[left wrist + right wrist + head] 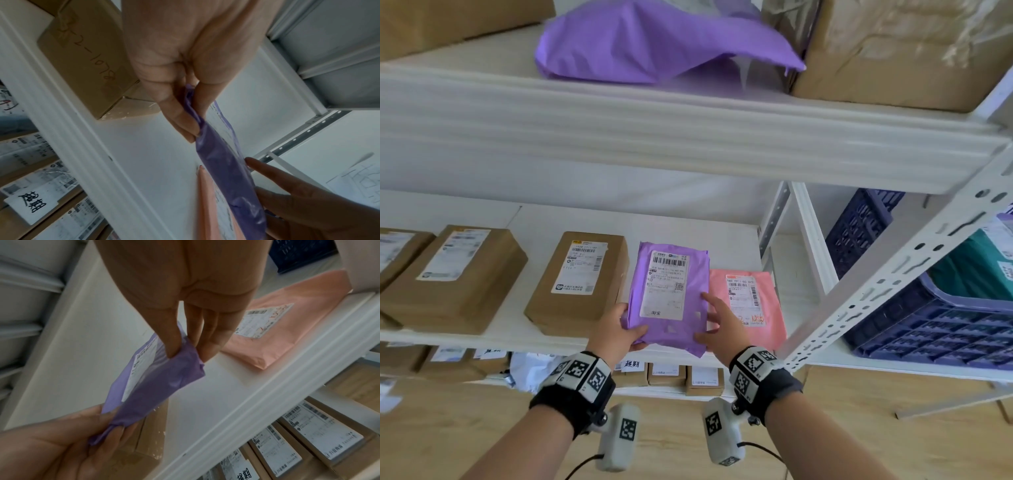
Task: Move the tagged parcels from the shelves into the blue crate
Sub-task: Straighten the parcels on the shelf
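I have the purple poly mailer [667,298] between both hands at the front edge of the middle shelf [571,219], its white shipping label [667,285] facing up. My left hand [616,330] grips its near-left corner, thumb on top and fingers curled underneath; the left wrist view shows the plastic bunched where those fingers pinch it. My right hand [724,325] is clamped on the near-right edge, thumb over the top face and fingers beneath, which the right wrist view confirms. The mailer is tilted, its near end raised above the shelf board; I cannot tell whether its far end still touches the board. Just beside it on the right a pink poly mailer [748,303] lies flat on the same shelf, partly under the purple one's edge. To the left sits a labelled cardboard box [578,284], then another cardboard box [453,277] further along. On the shelf above lies a larger purple bag [654,44] next to a big brown carton [893,58]. The blue crate [941,318] stands off to my right on the neighbouring rack, beyond the white perforated upright [893,270], with a teal parcel [976,270] already in it. Smaller labelled boxes [702,378] line the shelf below.
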A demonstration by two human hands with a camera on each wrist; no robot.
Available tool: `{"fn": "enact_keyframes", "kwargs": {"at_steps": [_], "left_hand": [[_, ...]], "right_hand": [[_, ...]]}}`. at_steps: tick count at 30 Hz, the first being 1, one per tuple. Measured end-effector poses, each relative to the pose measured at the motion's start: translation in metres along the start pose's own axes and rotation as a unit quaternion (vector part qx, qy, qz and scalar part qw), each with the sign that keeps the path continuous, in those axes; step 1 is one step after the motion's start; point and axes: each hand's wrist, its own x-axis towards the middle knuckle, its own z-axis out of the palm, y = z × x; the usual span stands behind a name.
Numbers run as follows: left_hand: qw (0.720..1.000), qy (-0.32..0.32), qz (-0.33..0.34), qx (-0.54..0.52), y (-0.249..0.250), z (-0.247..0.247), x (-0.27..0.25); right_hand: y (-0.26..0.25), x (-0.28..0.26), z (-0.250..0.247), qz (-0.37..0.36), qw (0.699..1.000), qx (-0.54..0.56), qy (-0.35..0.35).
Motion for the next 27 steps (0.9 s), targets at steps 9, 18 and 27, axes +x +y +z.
{"fn": "enact_keyframes", "kwargs": {"at_steps": [9, 18, 27], "left_hand": [[1.0, 0.025, -0.008, 0.016, -0.029, 0.012, 0.028], [0.993, 0.09, 0.006, 0.075, -0.049, 0.022, 0.036], [0.961, 0.025, 0.086, 0.261, -0.06, 0.027, 0.038]], "right_hand": [[0.017, 0.029, 0.008, 0.017, 0.999, -0.044, -0.004], [0.032, 0.043, 0.028, 0.007, 0.99, -0.139, 0.022], [0.037, 0.048, 0.027, -0.005, 0.981, -0.196, 0.007]]}}
